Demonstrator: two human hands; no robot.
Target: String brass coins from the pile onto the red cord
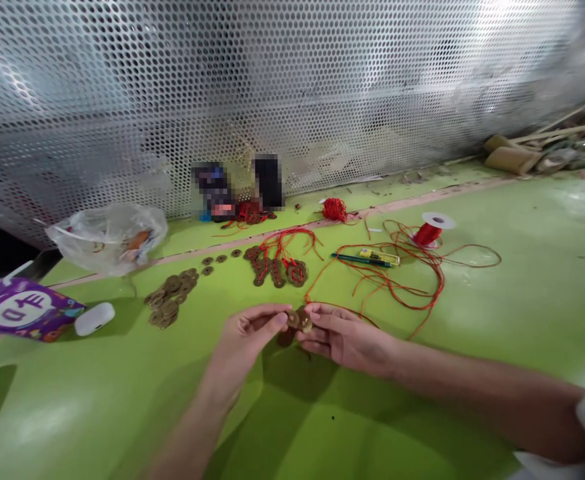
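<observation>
My left hand (249,333) and my right hand (339,337) meet over the green table (522,300), both pinching a small cluster of brass coins (298,321). A red cord (397,283) runs from my right hand in loose loops to a red spool (429,230). A pile of loose brass coins (169,300) lies to the left of my hands. Coins strung on red cord (277,267) lie just beyond them.
A clear plastic bag (109,237), a purple packet (19,308) and a white earbud case (95,318) sit at the left. A pen and a yellow-green lighter (372,258) lie near the cord. A perforated metal wall (292,87) backs the table; bamboo scraps (537,150) lie far right.
</observation>
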